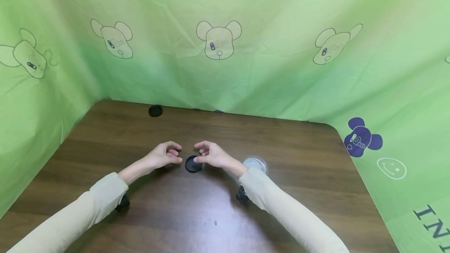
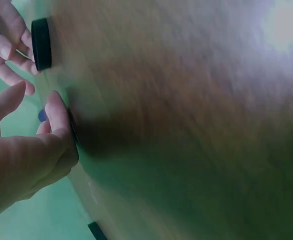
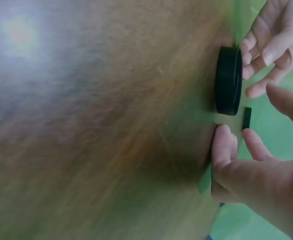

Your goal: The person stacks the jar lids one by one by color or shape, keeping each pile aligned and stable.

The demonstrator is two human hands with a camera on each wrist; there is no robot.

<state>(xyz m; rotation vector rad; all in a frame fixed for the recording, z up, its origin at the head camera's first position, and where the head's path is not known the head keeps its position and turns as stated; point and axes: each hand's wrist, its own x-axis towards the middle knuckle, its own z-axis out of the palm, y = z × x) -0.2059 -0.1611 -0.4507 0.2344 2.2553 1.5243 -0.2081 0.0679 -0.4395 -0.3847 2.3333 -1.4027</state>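
A round black lid (image 1: 191,167) with a raised rim, its hollow side up, lies on the table between the two hands. To its left, the left hand (image 1: 164,155) holds nothing, thumb and fingers bent and spread apart. From the other side the right hand (image 1: 215,155) reaches in with fingers similarly bent, its thumb overlapping the lid in the head view. The right wrist view shows the lid (image 3: 227,81) on the tabletop beyond the fingertips of the right hand (image 3: 251,170). In the left wrist view the lid (image 2: 42,44) appears beyond the left hand (image 2: 31,150).
A second black disc (image 1: 155,111) lies near the table's back left edge. Beside the right wrist is a clear round container (image 1: 258,163), partly covered by the sleeve. Green printed cloth (image 1: 218,81) hangs along the sides and back of the brown wooden table (image 1: 183,221).
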